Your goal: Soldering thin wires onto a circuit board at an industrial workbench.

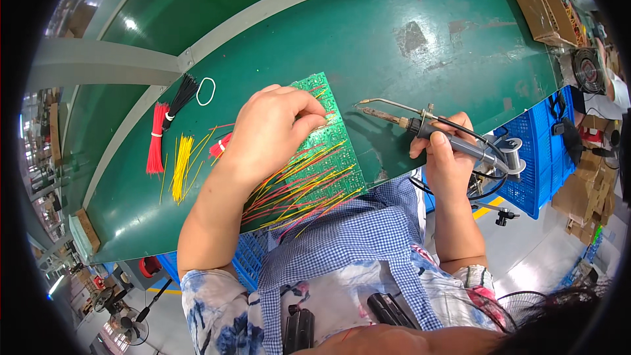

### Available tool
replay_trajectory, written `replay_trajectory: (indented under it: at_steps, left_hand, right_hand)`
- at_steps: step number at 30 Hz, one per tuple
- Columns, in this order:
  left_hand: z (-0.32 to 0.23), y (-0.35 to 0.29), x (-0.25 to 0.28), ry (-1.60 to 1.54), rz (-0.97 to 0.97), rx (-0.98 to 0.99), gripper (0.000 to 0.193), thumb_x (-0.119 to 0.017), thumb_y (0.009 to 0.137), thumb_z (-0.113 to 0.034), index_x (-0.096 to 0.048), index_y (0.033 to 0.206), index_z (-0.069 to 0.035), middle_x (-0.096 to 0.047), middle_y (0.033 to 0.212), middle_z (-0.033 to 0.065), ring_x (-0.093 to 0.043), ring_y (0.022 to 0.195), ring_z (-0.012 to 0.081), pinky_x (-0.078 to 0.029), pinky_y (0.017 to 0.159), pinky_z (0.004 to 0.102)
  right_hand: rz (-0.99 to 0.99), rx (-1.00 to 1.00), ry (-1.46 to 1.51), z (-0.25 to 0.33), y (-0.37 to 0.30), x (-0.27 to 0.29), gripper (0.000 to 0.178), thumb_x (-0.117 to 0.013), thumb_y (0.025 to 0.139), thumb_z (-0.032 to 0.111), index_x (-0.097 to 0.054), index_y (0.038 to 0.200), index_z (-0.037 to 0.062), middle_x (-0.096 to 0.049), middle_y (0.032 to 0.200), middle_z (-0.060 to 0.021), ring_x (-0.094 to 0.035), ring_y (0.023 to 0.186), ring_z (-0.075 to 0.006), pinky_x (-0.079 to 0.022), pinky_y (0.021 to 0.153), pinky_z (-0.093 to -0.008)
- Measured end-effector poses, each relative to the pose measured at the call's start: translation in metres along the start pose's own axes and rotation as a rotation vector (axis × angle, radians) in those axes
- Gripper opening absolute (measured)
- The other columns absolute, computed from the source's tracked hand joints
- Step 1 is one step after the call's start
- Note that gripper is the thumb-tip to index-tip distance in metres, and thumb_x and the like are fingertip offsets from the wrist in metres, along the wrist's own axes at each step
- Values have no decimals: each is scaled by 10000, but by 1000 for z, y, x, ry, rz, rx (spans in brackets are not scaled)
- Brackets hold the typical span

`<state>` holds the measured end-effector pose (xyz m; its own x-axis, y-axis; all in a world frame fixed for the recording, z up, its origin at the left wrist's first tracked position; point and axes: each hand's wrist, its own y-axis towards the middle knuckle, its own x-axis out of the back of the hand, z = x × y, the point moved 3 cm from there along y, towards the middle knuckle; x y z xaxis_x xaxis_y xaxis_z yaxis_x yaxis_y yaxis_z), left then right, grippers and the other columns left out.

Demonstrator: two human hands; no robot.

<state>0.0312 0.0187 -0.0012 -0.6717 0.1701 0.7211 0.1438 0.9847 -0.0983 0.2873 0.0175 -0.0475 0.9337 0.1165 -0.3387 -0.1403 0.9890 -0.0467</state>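
A green circuit board point(332, 141) lies on the green bench, with several red and yellow wires point(299, 181) running from it toward the near left. My left hand point(279, 121) rests over the board's far left part, thumb and fingertips pinched together at its surface. What they pinch is too small to make out; a red wire sticks out beyond the back of this hand. In my right hand point(450, 154) is a grey soldering iron point(453, 144) with a thin metal solder feed tube along it. Its tip points left, raised off the board's right side.
Left of the board lie bundles of yellow wires point(181, 169), red wires point(156, 141) and black wires point(182, 98), beside a white loop point(206, 91). A solder spool point(513, 156) hangs by the right hand. A cardboard box point(542, 10) sits far right, blue crates point(536, 158) below.
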Motion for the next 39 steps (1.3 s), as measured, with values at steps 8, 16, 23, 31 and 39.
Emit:
replay_trajectory:
  at_steps: [8, 16, 23, 31, 39]
  left_hand:
    - [-25, -19, -8, 263, -171, -176, 48, -676, 738, -79, -629, 737, -88, -572, 755, 38, -537, 744, 233, -403, 694, 362]
    - [-21, -25, -21, 270, -94, -108, 58, -666, 720, -116, -616, 709, -91, -557, 736, 49, -536, 762, 252, -408, 713, 379]
    - [-26, -23, -20, 347, -83, -100, 77, -683, 704, -93, -607, 697, -87, -561, 714, 33, -544, 749, 235, -421, 711, 375]
    - [-30, -22, -20, 366, -75, -104, 69, -679, 706, -102, -612, 698, -87, -568, 717, 30, -549, 755, 232, -420, 713, 369]
    - [-30, -21, -19, 398, -81, -111, 75, -676, 699, -102, -605, 677, -90, -571, 712, 34, -555, 752, 233, -425, 709, 370]
  right_hand:
    - [24, -18, -19, 1, -7, 0, 184, -619, 871, 87, -449, 912, 30, -601, 754, -112, -606, 613, -154, -494, 571, -264]
    - [62, -73, 1, 1, -13, -3, 196, -648, 849, 66, -460, 875, 17, -596, 736, -105, -611, 608, -146, -505, 547, -262]
    - [84, -69, -22, 1, -12, -5, 205, -657, 840, 48, -456, 866, 14, -597, 736, -105, -610, 618, -140, -507, 553, -254]
    - [81, -89, -68, 2, -14, -4, 206, -658, 830, 33, -455, 860, 14, -597, 739, -105, -605, 616, -133, -509, 556, -256]
    - [19, -59, 58, 0, -13, 2, 179, -618, 869, 86, -451, 905, 30, -587, 755, -111, -602, 599, -174, -506, 551, -289]
